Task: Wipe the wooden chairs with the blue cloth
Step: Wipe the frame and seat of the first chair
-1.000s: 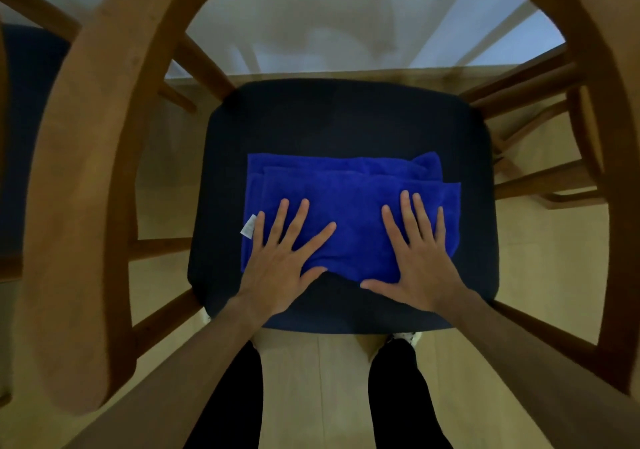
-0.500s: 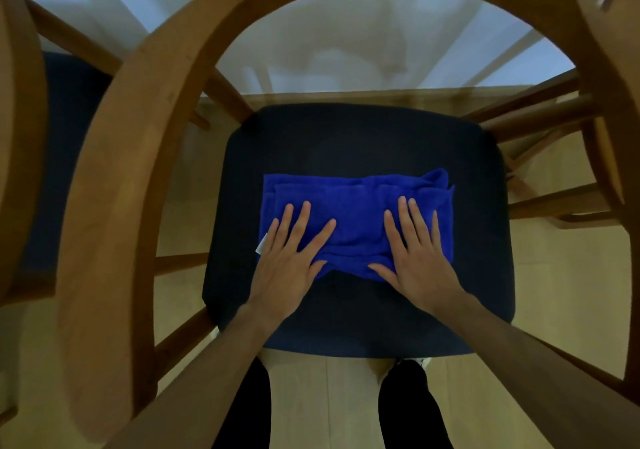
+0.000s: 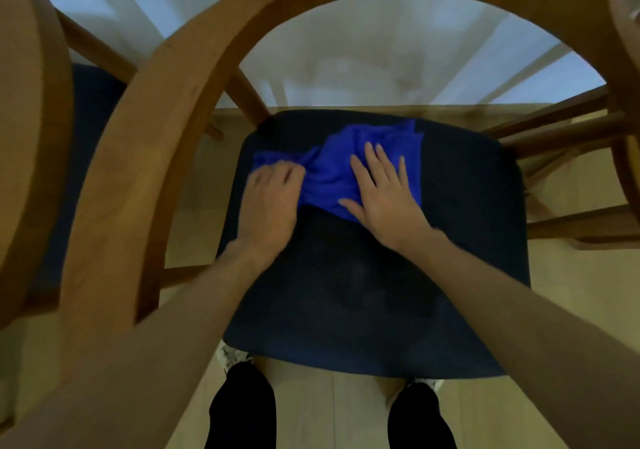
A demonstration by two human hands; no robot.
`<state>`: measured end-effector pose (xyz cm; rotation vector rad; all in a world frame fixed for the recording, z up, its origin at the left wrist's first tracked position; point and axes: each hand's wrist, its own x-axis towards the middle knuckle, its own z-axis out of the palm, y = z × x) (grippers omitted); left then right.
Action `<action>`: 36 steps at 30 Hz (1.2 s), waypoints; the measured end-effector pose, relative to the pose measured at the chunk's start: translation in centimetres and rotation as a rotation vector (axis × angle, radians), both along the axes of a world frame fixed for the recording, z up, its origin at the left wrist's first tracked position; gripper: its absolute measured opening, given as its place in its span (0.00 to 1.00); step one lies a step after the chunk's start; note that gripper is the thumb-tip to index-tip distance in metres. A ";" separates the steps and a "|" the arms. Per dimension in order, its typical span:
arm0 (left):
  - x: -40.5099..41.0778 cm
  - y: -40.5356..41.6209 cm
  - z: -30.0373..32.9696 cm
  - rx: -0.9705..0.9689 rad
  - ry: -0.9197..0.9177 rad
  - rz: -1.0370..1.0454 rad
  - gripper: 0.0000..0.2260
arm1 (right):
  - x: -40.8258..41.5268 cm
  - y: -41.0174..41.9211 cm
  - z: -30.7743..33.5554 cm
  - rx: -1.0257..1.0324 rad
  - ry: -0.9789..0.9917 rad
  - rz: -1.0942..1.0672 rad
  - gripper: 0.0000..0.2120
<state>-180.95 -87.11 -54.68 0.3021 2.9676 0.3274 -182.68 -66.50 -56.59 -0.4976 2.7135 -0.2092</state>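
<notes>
A blue cloth [image 3: 332, 168] lies bunched on the far half of a dark navy seat cushion [image 3: 374, 275] of a wooden chair [image 3: 145, 130] whose curved back arches over the view. My left hand [image 3: 270, 199] has its fingers curled into the cloth's left end, gripping it; the image is blurred there. My right hand [image 3: 384, 185] lies flat on the cloth's right part, fingers straight and spread, pressing it onto the cushion.
A second wooden chair [image 3: 24, 130] with a navy seat stands at the left. Wooden rungs and legs [image 3: 568, 126] of another chair cross at the right. A glass tabletop edge [image 3: 381, 68] runs beyond the seat. My legs and shoes [image 3: 242, 403] stand on the pale floor.
Both hands have pushed the cloth away from me toward the seat's far edge. The cloth has gone from flat and folded to bunched, and my left hand's fingers have curled into it.
</notes>
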 end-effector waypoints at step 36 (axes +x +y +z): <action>13.0 -1.6 3.1 -0.149 -0.422 0.359 0.20 | 14.0 -5.9 0.2 -0.127 -0.011 0.261 0.26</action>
